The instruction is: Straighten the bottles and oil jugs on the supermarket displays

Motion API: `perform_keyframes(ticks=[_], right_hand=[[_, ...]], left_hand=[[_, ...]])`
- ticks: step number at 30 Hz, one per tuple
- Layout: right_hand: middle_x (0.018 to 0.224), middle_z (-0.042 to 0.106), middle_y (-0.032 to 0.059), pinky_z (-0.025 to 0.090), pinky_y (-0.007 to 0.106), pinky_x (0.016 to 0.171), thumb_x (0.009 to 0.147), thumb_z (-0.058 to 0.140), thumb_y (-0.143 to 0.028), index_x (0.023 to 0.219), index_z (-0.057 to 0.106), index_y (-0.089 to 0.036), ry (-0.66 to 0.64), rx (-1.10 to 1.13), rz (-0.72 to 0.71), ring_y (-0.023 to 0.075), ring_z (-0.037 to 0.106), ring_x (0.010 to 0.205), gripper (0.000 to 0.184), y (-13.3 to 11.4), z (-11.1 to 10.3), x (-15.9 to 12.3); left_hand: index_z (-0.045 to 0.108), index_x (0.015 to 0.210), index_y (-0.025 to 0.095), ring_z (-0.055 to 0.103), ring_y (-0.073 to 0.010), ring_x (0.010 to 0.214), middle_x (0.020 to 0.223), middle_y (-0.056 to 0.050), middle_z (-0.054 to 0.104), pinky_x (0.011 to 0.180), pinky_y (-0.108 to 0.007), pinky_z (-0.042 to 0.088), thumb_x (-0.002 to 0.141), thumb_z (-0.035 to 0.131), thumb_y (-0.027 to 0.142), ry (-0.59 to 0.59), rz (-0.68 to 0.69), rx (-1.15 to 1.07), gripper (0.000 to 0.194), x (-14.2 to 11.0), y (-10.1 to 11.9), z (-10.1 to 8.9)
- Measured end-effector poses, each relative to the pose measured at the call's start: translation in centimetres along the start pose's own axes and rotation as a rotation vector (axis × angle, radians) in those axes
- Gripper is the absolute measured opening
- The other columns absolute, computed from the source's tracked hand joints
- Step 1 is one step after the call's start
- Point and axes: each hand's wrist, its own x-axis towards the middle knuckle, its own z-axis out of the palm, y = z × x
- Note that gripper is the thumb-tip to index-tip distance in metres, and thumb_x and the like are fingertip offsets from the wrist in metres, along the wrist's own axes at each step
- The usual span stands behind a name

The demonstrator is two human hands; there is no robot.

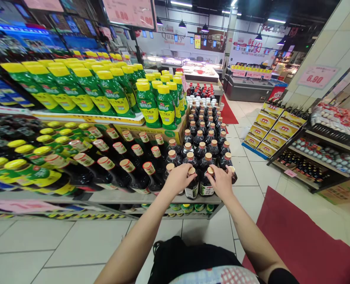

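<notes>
Dark sauce bottles with tan caps stand in close rows at the shelf's near right end. My left hand (179, 179) is closed around the cap of a front-row bottle (192, 192), thumb and forefinger on either side. Just to its right, my right hand (222, 182) grips the neighbouring bottle (206, 189) by its cap in the same way. Both bottles are upright, with pale labels facing me. Another capped bottle (234, 178) shows beside my right fingers, partly hidden, and a further cap (170, 167) shows just behind my left hand.
Long-necked dark bottles (148, 179) stand to the left, below green squeeze bottles (111, 94) with yellow caps. The grey shelf edge (112, 198) runs in front of me. Right of the aisle are yellow cartons (265, 126) and a rack (319, 154). A red mat (299, 236) covers some floor tiles.
</notes>
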Motion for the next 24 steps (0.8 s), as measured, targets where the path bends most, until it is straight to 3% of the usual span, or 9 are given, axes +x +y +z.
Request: perform_keyframes(ticks=[5,9,11,14,16,24], right_hand=[[0.093,0.074,0.0062,0.022,0.046,0.114,0.103,0.050,-0.050,0.118,0.063,-0.019,0.021,-0.024,0.041,0.0216,0.067,0.089,0.037,-0.2,0.3,-0.2],[0.087,0.073,0.0047,0.023,0.044,0.114,0.103,0.050,-0.051,0.117,0.064,-0.019,0.033,-0.047,0.055,0.0208,0.066,0.084,0.038,-0.4,0.4,-0.2],[0.088,0.074,0.0050,0.023,0.044,0.114,0.103,0.049,-0.050,0.118,0.064,-0.019,0.036,-0.046,0.049,0.0207,0.066,0.084,0.038,-0.5,0.4,-0.3],[0.092,0.075,0.0053,0.023,0.044,0.114,0.103,0.048,-0.050,0.117,0.064,-0.020,0.039,-0.029,0.043,0.0210,0.067,0.086,0.037,-0.5,0.3,-0.3],[0.094,0.075,0.0051,0.022,0.045,0.114,0.103,0.049,-0.051,0.116,0.064,-0.020,0.037,-0.020,0.051,0.0213,0.068,0.086,0.036,-0.6,0.1,-0.3],[0.093,0.076,0.0038,0.022,0.044,0.114,0.101,0.056,-0.048,0.117,0.065,-0.021,0.012,-0.029,0.068,0.0214,0.068,0.086,0.033,-0.6,-0.3,-0.3]], left_hand=[[0.060,0.101,0.014,0.062,-0.0219,0.092,0.102,-0.008,0.068,0.078,-0.030,0.044,0.091,0.064,0.023,-0.071,0.106,-0.113,0.014,0.0,-1.8,-1.1],[0.058,0.112,0.014,0.063,-0.0223,0.103,0.111,-0.009,0.067,0.088,-0.032,0.046,0.092,0.060,0.018,-0.100,0.136,-0.113,0.021,-0.5,-1.2,-1.2],[0.058,0.115,0.013,0.064,-0.0252,0.104,0.113,-0.011,0.067,0.087,-0.034,0.048,0.093,0.061,0.025,-0.066,0.024,-0.023,0.026,-0.9,0.1,-0.8],[0.059,0.112,0.007,0.067,-0.0332,0.098,0.107,-0.018,0.068,0.077,-0.038,0.049,0.095,0.061,0.045,-0.018,-0.262,0.181,0.041,-1.3,2.3,-0.1],[0.060,0.107,0.006,0.068,-0.0341,0.097,0.102,-0.019,0.069,0.076,-0.038,0.048,0.096,0.060,0.045,-0.038,-0.313,0.236,0.041,-1.3,2.8,0.2],[0.058,0.092,0.015,0.066,-0.0249,0.092,0.095,-0.006,0.069,0.075,-0.031,0.043,0.089,0.071,0.032,-0.175,0.060,0.044,0.022,-0.6,-0.3,-0.9]])
